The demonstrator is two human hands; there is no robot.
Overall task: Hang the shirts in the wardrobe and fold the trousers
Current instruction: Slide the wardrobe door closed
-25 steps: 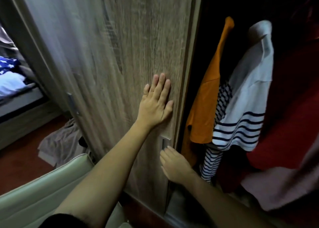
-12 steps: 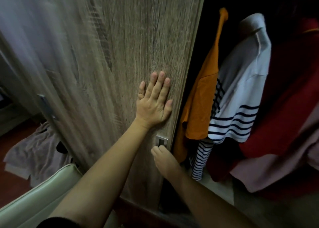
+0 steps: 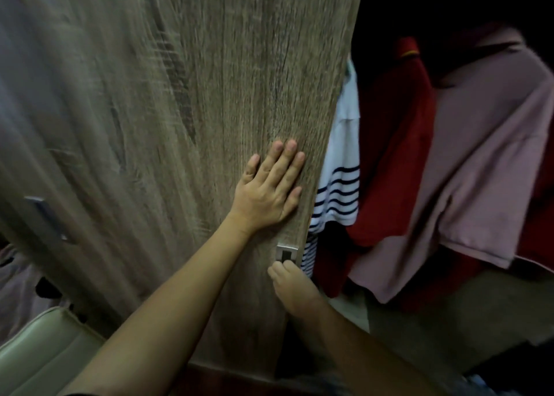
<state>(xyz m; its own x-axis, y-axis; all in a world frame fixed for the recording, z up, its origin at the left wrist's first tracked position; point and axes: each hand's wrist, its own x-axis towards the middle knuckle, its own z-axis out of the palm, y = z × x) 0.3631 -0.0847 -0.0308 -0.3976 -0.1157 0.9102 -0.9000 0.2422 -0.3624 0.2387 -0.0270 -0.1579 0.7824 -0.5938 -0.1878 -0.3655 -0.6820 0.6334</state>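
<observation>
A wood-grain sliding wardrobe door (image 3: 209, 110) fills the left and middle of the head view. My left hand (image 3: 266, 194) presses flat on it near its right edge, fingers straight. Below it, my right hand (image 3: 290, 284) hooks its fingertips into the small metal door handle (image 3: 286, 251). In the dark opening to the right hang a white shirt with navy stripes (image 3: 341, 167), a red shirt (image 3: 392, 155) and a pink shirt (image 3: 479, 170). The door edge hides part of the striped shirt.
A second metal handle (image 3: 45, 218) shows on the door panel at far left. A pale padded seat (image 3: 45, 353) stands at the bottom left, with crumpled cloth (image 3: 18, 287) on the floor behind it. The wardrobe's bottom shelf (image 3: 449, 320) lies under the hanging shirts.
The door has slid to the right with both hands on it. It now covers the orange shirt and part of the striped one. The bed at left is out of view.
</observation>
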